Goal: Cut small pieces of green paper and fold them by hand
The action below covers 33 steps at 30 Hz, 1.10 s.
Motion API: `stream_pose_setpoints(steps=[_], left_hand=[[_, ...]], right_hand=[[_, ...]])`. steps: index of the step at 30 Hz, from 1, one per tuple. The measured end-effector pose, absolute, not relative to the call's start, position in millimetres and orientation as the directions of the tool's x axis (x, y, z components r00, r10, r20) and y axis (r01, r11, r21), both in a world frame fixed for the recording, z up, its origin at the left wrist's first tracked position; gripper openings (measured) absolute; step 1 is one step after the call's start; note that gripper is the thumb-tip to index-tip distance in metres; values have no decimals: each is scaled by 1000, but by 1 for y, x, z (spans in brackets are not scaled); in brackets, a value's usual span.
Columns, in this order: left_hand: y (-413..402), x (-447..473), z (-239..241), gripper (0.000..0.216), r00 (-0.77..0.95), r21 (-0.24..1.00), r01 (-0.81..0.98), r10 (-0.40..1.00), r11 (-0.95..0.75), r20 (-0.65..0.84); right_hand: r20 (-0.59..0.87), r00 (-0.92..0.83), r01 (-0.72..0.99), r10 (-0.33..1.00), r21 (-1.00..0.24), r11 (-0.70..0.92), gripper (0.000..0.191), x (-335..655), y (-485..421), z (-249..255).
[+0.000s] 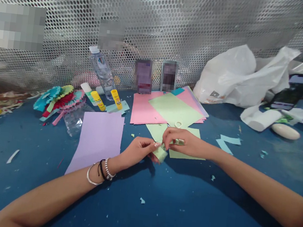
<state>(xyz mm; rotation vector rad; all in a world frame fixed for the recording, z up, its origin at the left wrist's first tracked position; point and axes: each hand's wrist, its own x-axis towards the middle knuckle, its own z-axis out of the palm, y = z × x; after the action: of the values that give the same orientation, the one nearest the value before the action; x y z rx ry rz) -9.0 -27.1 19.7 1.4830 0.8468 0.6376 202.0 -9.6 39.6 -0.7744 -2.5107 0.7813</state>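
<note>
My left hand [143,149] is closed on a small folded piece of light green paper [160,154], gripped between thumb and fingers. Its lower end is blurred. Right against it, my right hand [177,140] has its fingers curled at the top of the paper. Pale loops that look like scissors handles [178,124] show at the fingers of that hand; the blades are mostly hidden. Beneath and behind the hands lie light green sheets [187,157]. A lilac sheet [102,129] lies left of my left hand.
Pink sheets [142,109] lie at the back. Glue sticks [98,101], a water bottle [102,73] and pleated paper rosettes [60,99] stand or lie at left. White plastic bags [229,77], a phone [293,91] and blue paper strips [226,142] are at right. Scraps dot the blue table [178,211].
</note>
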Motion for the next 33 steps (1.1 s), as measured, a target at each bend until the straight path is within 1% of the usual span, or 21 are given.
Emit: stream_pose_setpoints(steps=[2,4,7,10,14,20,23,26,28,33], left_hand=[[-28,-8,19,27,579,992,124,811,17,-86],[-28,-7,18,24,578,994,106,812,17,-76],[-27,-7,16,22,581,997,73,812,7,-48],[-25,-7,15,21,575,998,49,818,-29,-4],[-21,-9,14,20,545,997,29,837,-65,39],[-21,-7,15,27,488,999,17,872,-47,32],[-22,-7,17,28,446,999,26,895,-40,25],[-20,-8,18,17,379,998,49,925,-50,28],[-19,-9,18,14,348,996,69,937,-57,30],[-20,-7,16,16,363,990,113,931,-86,39]], right_hand=[[179,-772,441,610,-539,717,13,210,-4,42],[174,-746,523,643,-445,727,14,219,4,44],[193,-673,647,714,-312,695,28,236,18,45],[159,-649,706,744,-237,667,36,249,29,44],[71,-661,726,747,-190,660,36,260,31,49],[-44,-663,748,747,-91,658,35,259,16,53],[-26,-656,755,755,-50,654,29,252,10,49],[-5,-641,768,768,-21,640,25,245,5,48],[-2,-634,773,773,-4,634,24,241,1,49],[0,-616,787,788,26,616,24,236,-5,53]])
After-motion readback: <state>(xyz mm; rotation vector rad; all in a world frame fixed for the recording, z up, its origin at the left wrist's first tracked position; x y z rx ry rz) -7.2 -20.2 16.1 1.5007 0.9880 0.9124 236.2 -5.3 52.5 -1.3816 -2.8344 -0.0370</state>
